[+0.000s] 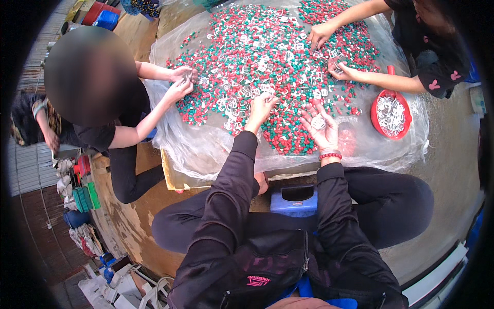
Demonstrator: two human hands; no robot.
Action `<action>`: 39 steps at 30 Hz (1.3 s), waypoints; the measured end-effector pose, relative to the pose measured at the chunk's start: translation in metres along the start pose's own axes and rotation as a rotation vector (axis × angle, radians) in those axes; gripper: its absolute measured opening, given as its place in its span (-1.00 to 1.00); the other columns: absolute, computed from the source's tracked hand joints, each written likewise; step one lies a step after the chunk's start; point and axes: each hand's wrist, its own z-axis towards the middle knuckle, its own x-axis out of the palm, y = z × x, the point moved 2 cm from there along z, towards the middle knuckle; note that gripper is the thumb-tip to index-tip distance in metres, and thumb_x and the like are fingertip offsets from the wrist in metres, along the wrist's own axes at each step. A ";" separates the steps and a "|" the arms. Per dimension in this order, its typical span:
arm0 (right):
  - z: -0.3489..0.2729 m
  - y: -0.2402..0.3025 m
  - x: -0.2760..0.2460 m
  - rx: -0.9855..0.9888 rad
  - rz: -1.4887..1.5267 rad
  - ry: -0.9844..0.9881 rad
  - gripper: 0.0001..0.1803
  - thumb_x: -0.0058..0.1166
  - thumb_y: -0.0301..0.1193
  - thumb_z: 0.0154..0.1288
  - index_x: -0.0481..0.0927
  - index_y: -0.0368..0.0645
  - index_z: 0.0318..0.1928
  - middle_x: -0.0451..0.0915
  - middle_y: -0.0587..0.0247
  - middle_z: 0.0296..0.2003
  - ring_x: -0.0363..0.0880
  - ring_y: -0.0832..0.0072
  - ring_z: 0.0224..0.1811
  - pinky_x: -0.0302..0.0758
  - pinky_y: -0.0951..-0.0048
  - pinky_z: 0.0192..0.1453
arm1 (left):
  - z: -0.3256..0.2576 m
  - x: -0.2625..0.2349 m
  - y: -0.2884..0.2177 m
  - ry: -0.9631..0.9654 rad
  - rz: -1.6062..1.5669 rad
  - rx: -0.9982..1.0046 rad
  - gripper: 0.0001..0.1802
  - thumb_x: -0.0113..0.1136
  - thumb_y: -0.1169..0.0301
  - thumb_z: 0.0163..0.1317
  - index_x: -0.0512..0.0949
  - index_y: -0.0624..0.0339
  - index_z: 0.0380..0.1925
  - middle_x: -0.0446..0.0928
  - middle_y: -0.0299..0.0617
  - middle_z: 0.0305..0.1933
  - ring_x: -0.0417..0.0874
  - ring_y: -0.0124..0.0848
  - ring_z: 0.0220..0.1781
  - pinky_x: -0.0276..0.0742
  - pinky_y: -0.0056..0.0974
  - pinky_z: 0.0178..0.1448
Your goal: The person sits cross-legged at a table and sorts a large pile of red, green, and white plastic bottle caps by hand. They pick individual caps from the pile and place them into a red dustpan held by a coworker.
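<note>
A broad pile of small red, green and white pieces (288, 135) covers a sheet of clear plastic (198, 154) on a low table. Scattered through it are white, frame-like plastic pieces (242, 103). My left hand (262, 109) reaches onto the middle of the pile, its fingertips pinched together; what they grip is too small to make out. Near the table's front edge, my right hand (325, 135) is turned palm up, fingers spread and slightly curled. White plastic pieces (318, 122) lie in that palm. A red bead bracelet (330, 155) circles the right wrist.
A red bowl (378, 116) of white pieces stands at the table's right. One co-worker's hands (182, 82) are at the pile's left edge; another's hands (329, 49) work at the far right. A blue stool (294, 205) stands between my legs. Assorted goods (80, 195) line the left.
</note>
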 end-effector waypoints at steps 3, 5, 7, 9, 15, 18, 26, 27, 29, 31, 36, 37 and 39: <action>0.003 -0.010 0.004 0.035 0.127 0.008 -0.37 -0.18 -0.08 0.41 0.17 -0.16 0.35 0.31 -0.07 0.25 0.20 -0.01 0.35 0.05 -0.24 0.40 | -0.008 -0.004 -0.035 0.205 -0.556 -0.272 -0.69 0.18 0.23 0.28 0.60 0.31 -0.23 0.58 -0.39 -0.35 0.46 -0.53 -0.57 0.38 -0.32 -0.51; 0.006 -0.019 0.007 0.082 0.240 0.055 -0.31 -0.33 0.07 0.42 0.17 -0.14 0.36 0.30 -0.04 0.27 0.17 -0.01 0.36 -0.02 -0.30 0.40 | -0.019 -0.006 -0.067 0.141 -0.251 0.006 -0.71 0.18 0.24 0.28 0.60 0.28 -0.25 0.56 -0.40 -0.38 0.45 -0.52 -0.57 0.36 -0.33 -0.49; 0.010 -0.029 0.002 0.112 0.173 -0.153 -0.33 -0.32 0.05 0.42 0.23 -0.18 0.31 0.30 0.06 0.27 0.29 0.05 0.27 0.12 -0.29 0.33 | -0.031 0.007 -0.096 0.221 0.033 0.259 -0.73 0.18 0.22 0.27 0.62 0.23 -0.28 0.57 -0.32 -0.38 0.49 -0.50 -0.46 0.43 -0.33 -0.31; 0.014 -0.034 -0.001 0.050 0.178 -0.242 -0.50 -0.17 -0.05 0.40 0.40 -0.14 0.14 0.48 0.15 0.07 0.45 0.23 0.11 0.33 0.06 0.23 | -0.044 0.033 -0.123 0.147 0.312 0.469 -0.78 0.24 0.29 0.11 0.61 0.23 -0.36 0.56 -0.10 -0.30 0.52 -0.22 -0.20 0.46 -0.17 -0.08; 0.003 -0.014 -0.010 -0.229 0.182 -0.342 -0.68 -0.05 -0.19 0.36 0.55 -0.16 -0.08 0.62 0.20 -0.18 0.58 0.31 -0.09 0.52 0.26 0.05 | -0.078 0.068 -0.179 0.104 0.306 0.683 -0.76 0.30 0.43 -0.02 0.59 0.22 -0.30 0.43 -0.03 0.04 0.51 -0.10 0.04 0.46 -0.12 0.08; 0.004 0.023 -0.010 -0.145 0.298 -0.170 -0.74 -0.04 -0.26 0.34 0.55 -0.18 -0.14 0.63 0.16 -0.24 0.60 0.31 -0.15 0.57 0.20 -0.02 | -0.076 0.058 -0.190 -0.082 0.165 0.704 -0.79 0.29 0.47 0.03 0.61 0.20 -0.27 0.47 -0.07 -0.01 0.54 -0.17 0.02 0.48 -0.15 0.08; -0.055 0.205 -0.021 -0.891 -0.253 -0.389 -0.52 -0.19 -0.20 0.42 0.34 -0.24 0.20 0.51 0.07 0.08 0.52 0.19 0.08 0.51 0.13 0.16 | -0.021 -0.050 -0.040 -0.355 0.108 0.038 -0.77 0.23 0.34 0.11 0.63 0.12 -0.22 0.64 -0.09 -0.24 0.65 -0.28 -0.13 0.53 -0.17 -0.05; -0.057 0.224 -0.020 -0.903 -0.457 -0.546 -0.49 -0.22 -0.17 0.39 0.35 -0.25 0.20 0.48 0.05 0.11 0.48 0.17 0.13 0.44 0.05 0.20 | -0.025 -0.065 -0.011 -0.394 0.094 -0.088 -0.72 0.25 0.34 0.10 0.61 0.12 -0.16 0.65 -0.09 -0.24 0.68 -0.29 -0.20 0.55 -0.18 -0.09; -0.056 0.254 -0.019 -0.852 -0.648 -0.745 -0.41 -0.27 -0.11 0.33 0.37 -0.27 0.20 0.43 0.00 0.18 0.41 0.13 0.22 0.30 -0.12 0.29 | -0.035 -0.086 0.038 -0.385 -0.016 -0.372 -0.61 0.24 0.38 0.12 0.52 0.20 -0.01 0.65 -0.10 -0.24 0.69 -0.36 -0.31 0.58 -0.28 -0.28; -0.056 0.266 -0.023 -0.845 -0.526 -1.013 -0.34 -0.31 -0.03 0.35 0.34 -0.31 0.22 0.43 0.00 0.18 0.41 0.11 0.21 0.26 -0.03 0.34 | -0.044 -0.094 0.068 -0.322 -0.072 -0.575 -0.49 0.34 0.35 0.05 0.49 0.20 0.04 0.68 -0.14 -0.28 0.70 -0.41 -0.49 0.61 -0.30 -0.36; -0.046 0.243 -0.008 -1.056 -0.901 -1.180 -0.36 -0.03 -0.21 0.28 0.27 -0.42 0.23 0.42 -0.13 0.13 0.49 0.09 0.10 0.36 0.07 0.28 | -0.054 -0.050 0.069 -0.294 -0.057 -0.449 -0.15 0.53 0.42 -0.22 0.36 0.20 0.18 0.59 0.05 -0.24 0.69 -0.23 -0.36 0.64 -0.23 -0.27; -0.047 0.233 0.001 -1.195 -1.119 -1.317 -0.36 0.05 -0.28 0.25 0.26 -0.45 0.22 0.44 -0.15 0.10 0.50 0.08 0.08 0.39 0.07 0.26 | -0.054 -0.035 0.059 -0.460 0.382 -0.221 -0.11 0.56 0.39 -0.26 0.34 0.19 0.17 0.54 0.08 -0.16 0.62 -0.08 -0.12 0.59 -0.11 -0.06; -0.039 0.192 0.016 -1.584 -1.723 -1.228 -0.45 0.10 -0.57 0.12 0.36 -0.41 0.16 0.49 -0.14 -0.03 0.51 0.08 0.00 0.41 0.10 0.18 | -0.054 -0.009 0.049 -0.440 0.323 -0.163 -0.24 0.50 0.42 -0.18 0.39 0.08 0.11 0.45 0.11 -0.06 0.51 0.03 0.02 0.49 -0.05 0.04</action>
